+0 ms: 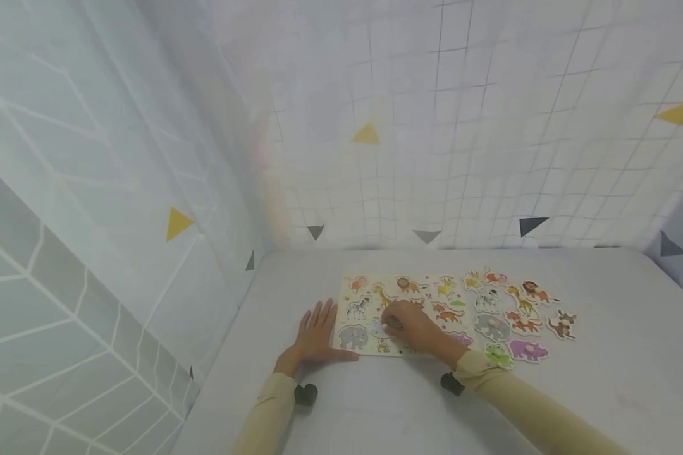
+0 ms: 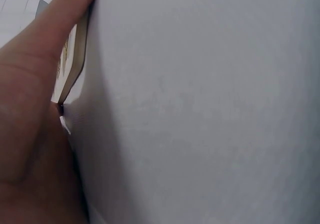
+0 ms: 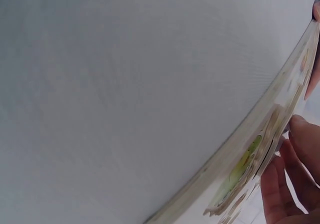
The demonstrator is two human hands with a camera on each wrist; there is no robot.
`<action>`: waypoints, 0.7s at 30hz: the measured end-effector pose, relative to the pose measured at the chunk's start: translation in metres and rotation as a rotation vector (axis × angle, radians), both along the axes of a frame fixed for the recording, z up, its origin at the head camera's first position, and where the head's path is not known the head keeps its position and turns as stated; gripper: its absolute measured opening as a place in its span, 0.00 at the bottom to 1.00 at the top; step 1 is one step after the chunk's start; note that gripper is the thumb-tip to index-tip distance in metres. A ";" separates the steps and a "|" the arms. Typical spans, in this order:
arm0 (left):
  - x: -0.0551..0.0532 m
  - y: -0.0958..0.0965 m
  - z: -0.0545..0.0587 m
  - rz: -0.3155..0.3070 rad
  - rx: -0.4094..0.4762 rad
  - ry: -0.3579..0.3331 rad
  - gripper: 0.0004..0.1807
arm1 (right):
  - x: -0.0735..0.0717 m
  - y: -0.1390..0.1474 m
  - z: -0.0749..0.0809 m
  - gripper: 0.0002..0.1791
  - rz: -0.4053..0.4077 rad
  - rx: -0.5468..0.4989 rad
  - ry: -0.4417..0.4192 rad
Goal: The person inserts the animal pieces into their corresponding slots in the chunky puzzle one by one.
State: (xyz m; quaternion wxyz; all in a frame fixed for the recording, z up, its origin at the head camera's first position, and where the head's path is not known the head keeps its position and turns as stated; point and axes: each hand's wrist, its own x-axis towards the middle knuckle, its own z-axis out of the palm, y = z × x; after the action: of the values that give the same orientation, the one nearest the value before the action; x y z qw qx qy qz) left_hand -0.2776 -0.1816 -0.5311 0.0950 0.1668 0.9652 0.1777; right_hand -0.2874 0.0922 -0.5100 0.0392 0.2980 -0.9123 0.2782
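Observation:
A flat puzzle board [image 1: 395, 351] printed with animals lies on the table. My left hand [image 1: 317, 335] rests with spread fingers at its left edge, thumb along the near corner. Above the lower middle of the board, my right hand [image 1: 414, 325] pinches a small knob with thumb and fingertips. That knob belongs to a pale blue animal puzzle piece [image 1: 377, 327], mostly hidden by the fingers. In the right wrist view, the thumb and curled fingers [image 3: 272, 189] meet close over the board, near a green frog picture [image 3: 240, 169].
Right of the board lie several loose animal pieces, among them a purple hippo [image 1: 528, 350], a grey elephant [image 1: 492, 327], a green frog [image 1: 498, 355] and a lion [image 1: 537, 291]. A patterned cloth wall [image 1: 489, 158] stands behind the table [image 1: 375, 411].

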 end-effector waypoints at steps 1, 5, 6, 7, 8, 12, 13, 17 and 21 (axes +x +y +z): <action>0.001 0.000 0.001 0.003 0.001 -0.004 0.71 | 0.000 0.000 0.000 0.04 -0.006 0.001 -0.006; 0.003 0.001 0.004 0.005 0.026 -0.002 0.71 | 0.000 -0.001 0.001 0.04 -0.046 0.000 -0.038; 0.003 0.001 0.004 0.004 0.036 -0.001 0.71 | 0.000 -0.001 0.001 0.04 -0.057 0.001 -0.045; 0.003 0.001 0.004 0.002 0.043 0.002 0.72 | 0.000 -0.002 0.000 0.04 -0.064 0.007 -0.039; 0.003 0.000 0.004 0.000 0.043 0.000 0.73 | 0.000 -0.002 0.000 0.04 -0.069 0.012 -0.030; 0.003 0.000 0.004 -0.005 0.044 -0.003 0.75 | 0.000 -0.002 -0.003 0.04 -0.076 0.032 0.020; 0.003 0.000 0.004 -0.005 0.042 -0.003 0.74 | 0.000 -0.002 -0.004 0.04 -0.076 0.035 0.034; 0.003 0.000 0.005 -0.002 0.046 0.002 0.73 | 0.001 -0.002 -0.004 0.04 -0.070 0.026 0.031; -0.002 -0.001 -0.008 -0.006 0.023 0.008 0.73 | 0.002 0.005 -0.002 0.05 -0.059 0.024 -0.040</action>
State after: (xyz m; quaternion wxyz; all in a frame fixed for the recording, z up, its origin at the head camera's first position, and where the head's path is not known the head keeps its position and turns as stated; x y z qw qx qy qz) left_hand -0.2801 -0.1829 -0.5389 0.0899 0.1713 0.9629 0.1880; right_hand -0.2853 0.0972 -0.5116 0.0255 0.2660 -0.9245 0.2718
